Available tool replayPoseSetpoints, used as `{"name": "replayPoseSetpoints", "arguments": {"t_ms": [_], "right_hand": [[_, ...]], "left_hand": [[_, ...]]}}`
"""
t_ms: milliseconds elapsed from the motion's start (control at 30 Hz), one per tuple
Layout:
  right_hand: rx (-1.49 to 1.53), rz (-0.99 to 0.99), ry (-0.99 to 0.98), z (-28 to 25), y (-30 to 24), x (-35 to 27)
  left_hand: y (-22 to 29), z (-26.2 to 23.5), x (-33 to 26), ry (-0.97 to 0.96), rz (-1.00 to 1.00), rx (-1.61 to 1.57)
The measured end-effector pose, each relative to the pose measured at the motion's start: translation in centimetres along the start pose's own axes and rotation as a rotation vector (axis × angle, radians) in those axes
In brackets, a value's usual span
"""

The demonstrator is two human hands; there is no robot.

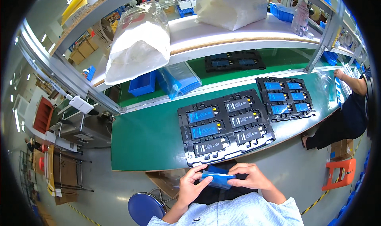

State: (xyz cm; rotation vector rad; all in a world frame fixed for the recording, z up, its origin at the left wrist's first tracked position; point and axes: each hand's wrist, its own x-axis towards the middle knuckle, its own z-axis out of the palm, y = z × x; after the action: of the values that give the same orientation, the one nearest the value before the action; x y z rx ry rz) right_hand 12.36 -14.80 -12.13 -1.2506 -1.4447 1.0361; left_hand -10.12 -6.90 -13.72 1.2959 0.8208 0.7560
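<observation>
Spanning the factory aisle, green workbench (pixel 151 138), steel shelving (pixel 222 31).

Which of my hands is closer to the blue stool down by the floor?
Left. Your left hand is just above and right of the blue stool, gripping the blue film piece. Your right hand holds the piece's other end, farther right.

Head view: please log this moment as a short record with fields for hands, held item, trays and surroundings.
left hand: pinches the blue film piece
right hand: holds the same piece from the other side
near tray: black, six slots, two parts blue-covered, four dark
far tray: black, six blue-covered parts
surface: green bench
nearby: another person's arm at right
</observation>
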Motion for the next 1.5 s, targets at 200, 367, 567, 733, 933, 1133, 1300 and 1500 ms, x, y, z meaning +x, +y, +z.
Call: {"name": "replayPoseSetpoints", "arguments": {"t_ms": [200,367,567,733,933,1133,1300,1500], "right_hand": [[0.106,0.100,0.143,1.1,1.3,-0.7],[0.038,0.113,0.217,1.9,1.5,0.1],[-0.178,0.028,0.281,1.6,0.9,2.2],[0.179,0.304,0.395,-0.1,1.5,6.1],[0.064,0.370,0.332,1.0,2.6,8.7],[-0.010,0.417,0.226,0.3,2.5,9.7],[-0.045,0.429,0.205,0.2,2.4,10.0],[-0.038,0.421,0.214,0.3,2.2,10.1]], "left_hand": [[-0.8,1.1,-0.7,0.098,-0.034,0.076],[-0.1,1.1,-0.1,0.154,-0.030,0.223],[-1.5,-0.6,0.6,0.315,0.110,0.388],[-1.0,-2.8,2.1,0.377,0.423,0.852],[-1.5,-2.9,3.1,0.319,0.470,1.066],[-1.4,-3.1,3.2,0.310,0.453,1.058],[-1.5,-3.1,3.4,0.301,0.454,1.034],[-1.4,-3.2,3.5,0.295,0.459,1.046]]}}
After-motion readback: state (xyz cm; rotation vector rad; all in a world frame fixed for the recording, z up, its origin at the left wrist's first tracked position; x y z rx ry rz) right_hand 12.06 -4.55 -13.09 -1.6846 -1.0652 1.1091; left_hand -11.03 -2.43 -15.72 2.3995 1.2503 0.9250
